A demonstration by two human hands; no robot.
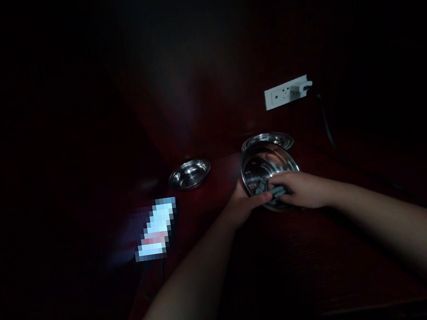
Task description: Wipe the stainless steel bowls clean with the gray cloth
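Note:
My left hand (244, 204) grips a shiny metal bowl (267, 156) by its near left side, thumb over the rim and fingers hidden beneath. The bowl is tilted, its mouth turned partly toward me. Inside it, my right hand (301, 189) is closed on a dark grey patterned cloth (264, 187), pressed near the bowl's near wall. Just behind the held bowl lies a second metal dish (268, 139), partly covered by it. A smaller metal bowl (190, 175) sits upright to the left, apart from both hands.
A lit screen (155, 230), blurred out, lies at the left edge of the dark red table (230, 279). On the back wall is a white socket plate (276, 96) with a plug (300, 87). A black cord (327, 125) runs down at the right. The surroundings are very dark.

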